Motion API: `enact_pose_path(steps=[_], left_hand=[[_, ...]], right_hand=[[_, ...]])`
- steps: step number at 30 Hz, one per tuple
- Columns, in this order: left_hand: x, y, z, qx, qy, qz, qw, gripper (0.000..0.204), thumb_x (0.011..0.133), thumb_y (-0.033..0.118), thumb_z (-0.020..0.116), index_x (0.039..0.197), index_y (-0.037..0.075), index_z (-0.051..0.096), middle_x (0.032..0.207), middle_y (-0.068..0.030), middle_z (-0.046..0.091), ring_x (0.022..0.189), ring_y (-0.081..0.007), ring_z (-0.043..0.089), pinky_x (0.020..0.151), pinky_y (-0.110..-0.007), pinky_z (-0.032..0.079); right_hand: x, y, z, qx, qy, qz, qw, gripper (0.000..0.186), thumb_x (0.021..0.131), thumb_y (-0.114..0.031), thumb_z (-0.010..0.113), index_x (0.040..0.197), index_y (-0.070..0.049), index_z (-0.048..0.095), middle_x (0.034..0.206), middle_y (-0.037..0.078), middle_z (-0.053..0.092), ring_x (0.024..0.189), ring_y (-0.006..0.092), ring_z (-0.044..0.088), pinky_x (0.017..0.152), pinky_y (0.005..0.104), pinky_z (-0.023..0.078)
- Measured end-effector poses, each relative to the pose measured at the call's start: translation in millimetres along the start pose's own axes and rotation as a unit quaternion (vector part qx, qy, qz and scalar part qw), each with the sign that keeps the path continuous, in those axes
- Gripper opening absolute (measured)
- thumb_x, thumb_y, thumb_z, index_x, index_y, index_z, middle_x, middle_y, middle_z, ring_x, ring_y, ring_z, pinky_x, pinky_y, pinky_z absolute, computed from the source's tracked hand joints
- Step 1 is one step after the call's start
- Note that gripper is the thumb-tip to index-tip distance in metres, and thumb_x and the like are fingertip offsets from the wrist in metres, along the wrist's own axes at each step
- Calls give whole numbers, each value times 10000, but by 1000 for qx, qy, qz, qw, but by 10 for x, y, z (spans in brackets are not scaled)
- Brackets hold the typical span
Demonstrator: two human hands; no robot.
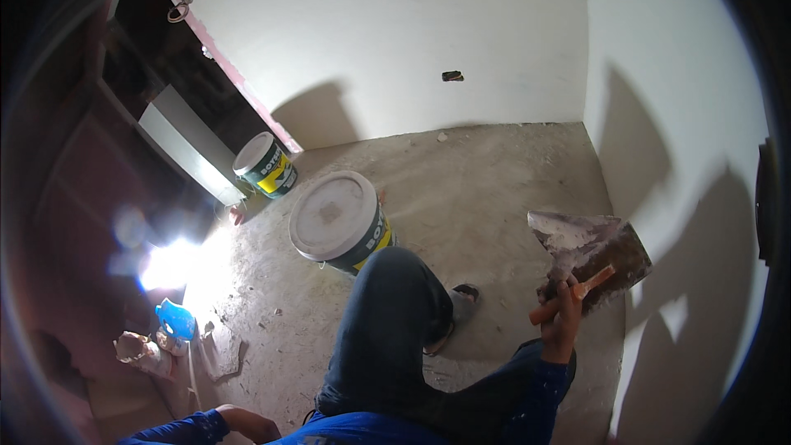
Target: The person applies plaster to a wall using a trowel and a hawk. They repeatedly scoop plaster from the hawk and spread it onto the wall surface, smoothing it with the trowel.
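My right hand (560,317) is wrapped round orange handles at the lower right, holding a wide metal plastering blade (622,251) smeared with compound and a smaller tool with an orange handle (600,278) lying across it. Both tools are out beside my bent knee (375,305), near the right wall. My left hand (251,422) shows only in part at the bottom edge by my hip; its fingers are hidden.
A lidded bucket (334,216) stands before my knee, another (265,165) by the doorway with a leaning white board (185,140). A bright lamp (169,265), blue plastic container (175,320) and torn sack (140,354) are at left. White walls (412,25) bound the concrete floor.
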State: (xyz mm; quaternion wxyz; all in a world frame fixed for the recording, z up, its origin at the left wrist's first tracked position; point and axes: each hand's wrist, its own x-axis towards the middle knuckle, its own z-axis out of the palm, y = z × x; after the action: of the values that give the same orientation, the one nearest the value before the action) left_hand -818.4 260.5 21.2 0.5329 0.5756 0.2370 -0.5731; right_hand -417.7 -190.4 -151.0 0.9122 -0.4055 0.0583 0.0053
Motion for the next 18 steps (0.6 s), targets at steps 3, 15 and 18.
enact_pose_path(steps=[3, 15, 18], left_hand=[[27, 15, -40, 1, 3, -2, 1000, 338, 933, 204, 583, 1228, 50, 648, 1066, -77, 698, 1000, -140, 608, 839, -322, 500], [159, 160, -86, 8, 8, -15, 1000, 327, 933, 200, 582, 1215, 47, 649, 1048, -78, 695, 983, -142, 608, 828, -321, 499], [97, 209, -163, 12, 9, -26, 1000, 325, 934, 199, 582, 1212, 46, 649, 1043, -78, 694, 979, -143, 608, 825, -321, 499]], right_hand=[[2, 5, 2, 4, -2, -4, 1000, 416, 935, -214, 644, 1261, 19, 536, 1022, 62, 604, 839, 169, 586, 690, 290, 468], [12, 10, -56, -16, -8, -2, 1000, 466, 911, -233, 684, 1267, 37, 548, 986, 74, 626, 860, 159, 593, 702, 298, 475], [29, 33, -92, -13, -6, -2, 1000, 461, 912, -225, 687, 1266, 33, 547, 993, 79, 622, 872, 167, 600, 706, 301, 480]])
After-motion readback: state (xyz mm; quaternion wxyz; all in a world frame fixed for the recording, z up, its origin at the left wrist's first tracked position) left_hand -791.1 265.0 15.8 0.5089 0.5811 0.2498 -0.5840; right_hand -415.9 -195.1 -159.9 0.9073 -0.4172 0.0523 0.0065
